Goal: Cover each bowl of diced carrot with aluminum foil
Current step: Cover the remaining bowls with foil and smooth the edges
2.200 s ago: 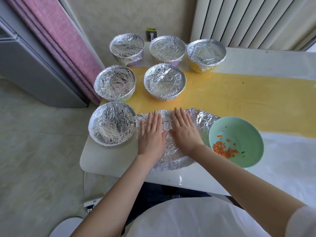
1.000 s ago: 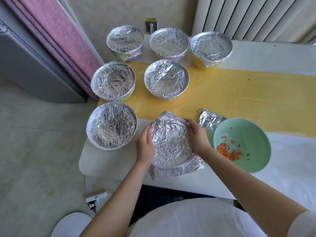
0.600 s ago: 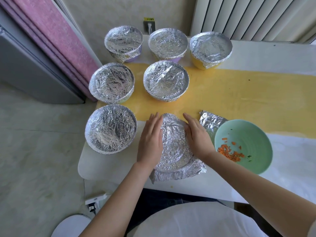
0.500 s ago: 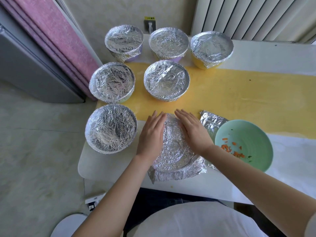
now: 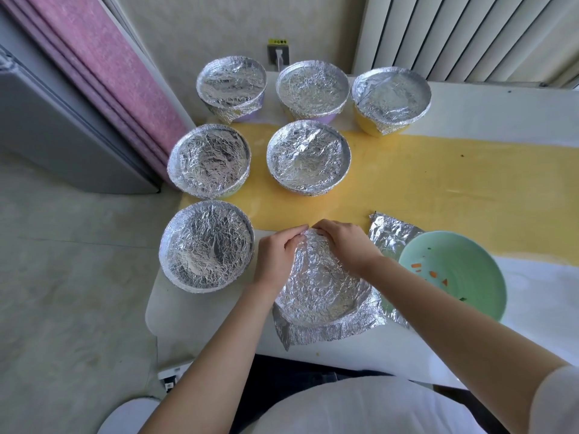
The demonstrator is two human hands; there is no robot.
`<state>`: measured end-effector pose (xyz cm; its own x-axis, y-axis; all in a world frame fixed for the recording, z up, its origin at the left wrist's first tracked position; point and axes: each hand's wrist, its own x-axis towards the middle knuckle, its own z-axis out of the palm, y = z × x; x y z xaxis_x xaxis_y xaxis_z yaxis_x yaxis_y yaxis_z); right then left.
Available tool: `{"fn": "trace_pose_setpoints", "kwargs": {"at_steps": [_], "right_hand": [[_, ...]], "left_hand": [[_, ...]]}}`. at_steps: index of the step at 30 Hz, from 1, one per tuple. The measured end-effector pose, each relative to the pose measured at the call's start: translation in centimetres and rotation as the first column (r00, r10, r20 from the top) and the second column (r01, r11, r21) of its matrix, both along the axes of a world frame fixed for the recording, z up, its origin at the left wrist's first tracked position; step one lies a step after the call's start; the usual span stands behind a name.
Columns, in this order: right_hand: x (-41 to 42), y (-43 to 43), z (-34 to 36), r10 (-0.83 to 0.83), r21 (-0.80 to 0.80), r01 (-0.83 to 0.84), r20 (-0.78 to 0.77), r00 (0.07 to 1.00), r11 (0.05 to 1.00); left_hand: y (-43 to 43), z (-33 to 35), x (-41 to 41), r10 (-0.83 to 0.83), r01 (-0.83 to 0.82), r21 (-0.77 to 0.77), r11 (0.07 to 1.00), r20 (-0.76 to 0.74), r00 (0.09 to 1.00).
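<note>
A bowl under a crinkled sheet of aluminum foil (image 5: 322, 286) stands at the table's near edge. My left hand (image 5: 277, 253) and my right hand (image 5: 346, 245) curl over its far rim, fingertips almost meeting, gripping the foil there. The foil's near edge flares out loose. To the right is an uncovered green bowl (image 5: 463, 261) with a few bits of diced carrot (image 5: 434, 273), partly hidden by my right forearm. A loose foil sheet (image 5: 391, 233) lies between the two bowls.
Several foil-covered bowls stand behind and to the left: one near left (image 5: 206, 245), two on the yellow runner (image 5: 438, 186), three at the back. The white table (image 5: 501, 114) ends at left, with floor below. A wall socket (image 5: 278, 54) is behind.
My hands have moved from the sides of the foil up to the far rim, and the fingers have curled down over it. The foil now hugs the bowl more closely.
</note>
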<state>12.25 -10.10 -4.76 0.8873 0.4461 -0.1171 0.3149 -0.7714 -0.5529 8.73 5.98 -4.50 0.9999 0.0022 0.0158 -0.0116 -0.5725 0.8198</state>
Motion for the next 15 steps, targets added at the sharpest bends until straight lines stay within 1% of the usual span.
{"fn": "trace_pose_setpoints", "kwargs": {"at_steps": [5,11,13,15], "right_hand": [[0.2,0.1,0.0,-0.009,-0.006,0.009,0.008,1.0,1.0],[0.0,-0.1,0.0,0.049,-0.025,-0.049,-0.008,0.999,0.998],[-0.1,-0.2,-0.1,0.022,-0.007,-0.022,0.009,1.0,1.0],[-0.4,-0.3,-0.2,-0.041,0.018,0.04,0.061,0.997,0.999]], "left_hand": [[-0.2,-0.1,0.2,0.025,-0.025,0.031,0.999,0.013,1.0],[-0.5,0.1,-0.8,0.041,-0.041,0.064,0.997,0.002,0.999],[-0.8,0.3,-1.1,0.054,-0.053,0.094,0.994,-0.005,0.999],[-1.0,0.7,-1.7,0.118,-0.113,0.16,0.981,-0.02,0.993]]}}
